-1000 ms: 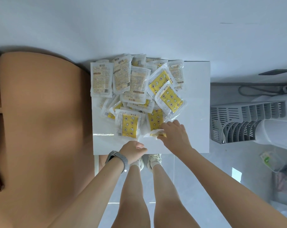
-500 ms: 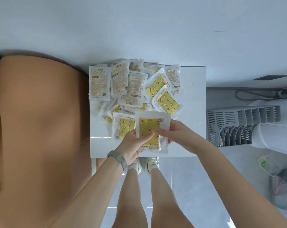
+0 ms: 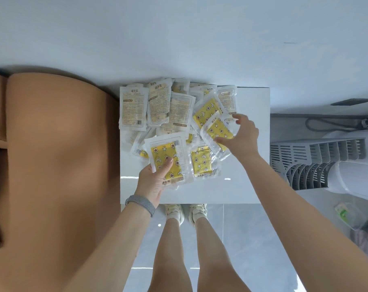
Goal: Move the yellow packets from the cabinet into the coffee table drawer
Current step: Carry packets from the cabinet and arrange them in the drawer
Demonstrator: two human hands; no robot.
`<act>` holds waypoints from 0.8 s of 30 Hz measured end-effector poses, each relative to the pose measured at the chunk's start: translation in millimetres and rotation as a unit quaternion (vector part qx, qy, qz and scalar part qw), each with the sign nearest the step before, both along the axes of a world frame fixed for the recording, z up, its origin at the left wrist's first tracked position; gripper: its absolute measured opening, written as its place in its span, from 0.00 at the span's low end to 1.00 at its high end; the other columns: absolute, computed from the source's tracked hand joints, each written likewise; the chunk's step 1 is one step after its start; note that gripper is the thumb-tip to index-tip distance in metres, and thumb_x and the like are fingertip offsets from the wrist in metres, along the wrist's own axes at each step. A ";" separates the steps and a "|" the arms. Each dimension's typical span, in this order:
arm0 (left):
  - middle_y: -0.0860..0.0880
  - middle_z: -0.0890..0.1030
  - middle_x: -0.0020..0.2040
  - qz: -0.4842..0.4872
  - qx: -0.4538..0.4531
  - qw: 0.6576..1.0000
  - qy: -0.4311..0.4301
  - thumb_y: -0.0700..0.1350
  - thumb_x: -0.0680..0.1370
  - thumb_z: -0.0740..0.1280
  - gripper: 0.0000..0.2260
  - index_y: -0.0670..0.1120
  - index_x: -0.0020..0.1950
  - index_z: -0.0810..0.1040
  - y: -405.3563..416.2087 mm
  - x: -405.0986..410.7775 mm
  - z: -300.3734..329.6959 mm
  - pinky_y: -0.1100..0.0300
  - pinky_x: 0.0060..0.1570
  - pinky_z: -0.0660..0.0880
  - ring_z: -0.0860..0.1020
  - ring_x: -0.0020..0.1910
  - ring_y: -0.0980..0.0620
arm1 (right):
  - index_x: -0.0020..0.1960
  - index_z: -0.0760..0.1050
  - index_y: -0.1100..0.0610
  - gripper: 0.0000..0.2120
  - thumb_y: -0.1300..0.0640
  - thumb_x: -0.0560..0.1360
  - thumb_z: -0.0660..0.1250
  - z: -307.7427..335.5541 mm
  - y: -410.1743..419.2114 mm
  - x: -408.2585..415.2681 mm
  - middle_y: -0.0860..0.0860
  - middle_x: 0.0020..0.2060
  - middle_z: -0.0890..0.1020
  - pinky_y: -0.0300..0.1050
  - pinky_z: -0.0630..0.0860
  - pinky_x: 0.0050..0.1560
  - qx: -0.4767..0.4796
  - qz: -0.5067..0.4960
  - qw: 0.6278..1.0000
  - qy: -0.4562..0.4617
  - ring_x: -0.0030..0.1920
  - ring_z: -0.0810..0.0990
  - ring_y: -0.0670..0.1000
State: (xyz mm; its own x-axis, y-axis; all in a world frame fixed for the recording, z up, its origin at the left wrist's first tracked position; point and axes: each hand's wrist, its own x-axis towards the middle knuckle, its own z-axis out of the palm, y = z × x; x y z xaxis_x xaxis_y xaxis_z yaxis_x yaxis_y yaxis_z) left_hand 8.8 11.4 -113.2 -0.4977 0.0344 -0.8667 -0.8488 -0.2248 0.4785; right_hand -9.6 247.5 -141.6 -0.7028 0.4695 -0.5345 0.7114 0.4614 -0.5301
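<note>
Left hand: the left hand (image 3: 152,182) is being kept closed on a packet (image 3: 168,159) above the cabinet's near-left part, thumb pressed on the yellow face, fingers hidden underneath.
Held packet: it is being carried face up and slightly tilted; whether more packets are being stacked under it cannot be told.
Right hand: the right hand (image 3: 240,133) is being curled part-open round a second packet (image 3: 218,131) near the right edge, thumb at its near side, fingertips (image 3: 237,118) over its far corner; a full grip is judged not yet closed.
Cabinet: the white cabinet (image 3: 250,169) is being left bare along its near edge and right side.
Pile: the pile (image 3: 170,110) is being left heaped toward the far edge, some packets face down, overlapping.
Drawer: the coffee table drawer is not being shown.
Technique: the second packet is best being pinched by its sealed border and lifted clear, so neighbours lying beneath it are not being dragged off the right edge.
Stacking: it is best being laid flat on the left-hand packet, thumb re-clamped, since the slippery film is judged likely to slide.
</note>
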 end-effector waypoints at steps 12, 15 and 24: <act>0.49 0.86 0.46 0.009 -0.020 1.000 0.008 0.41 0.75 0.70 0.07 0.45 0.53 0.80 -18.0 -5.0 2.6 0.60 0.35 0.80 0.85 0.43 0.51 | 0.66 0.66 0.54 0.33 0.45 0.68 0.77 -13.6 -4.9 1.5 0.51 0.56 0.72 0.51 0.64 0.57 0.098 0.059 0.988 -0.106 0.55 0.73 0.54; 0.49 0.86 0.47 0.002 -0.020 1.000 0.019 0.41 0.75 0.70 0.08 0.46 0.53 0.79 -22.1 -7.7 4.6 0.60 0.36 0.80 0.85 0.44 0.51 | 0.54 0.70 0.59 0.14 0.53 0.76 0.70 -5.8 -3.4 7.5 0.57 0.52 0.71 0.41 0.67 0.41 0.051 0.058 0.995 -0.057 0.44 0.72 0.54; 0.51 0.84 0.56 -0.050 0.012 0.999 0.013 0.49 0.75 0.72 0.12 0.53 0.57 0.79 -10.9 -3.7 7.7 0.48 0.57 0.77 0.80 0.59 0.48 | 0.56 0.76 0.55 0.07 0.59 0.82 0.61 54.7 -45.9 47.3 0.57 0.55 0.83 0.56 0.78 0.58 -0.330 -0.197 0.923 0.021 0.56 0.82 0.58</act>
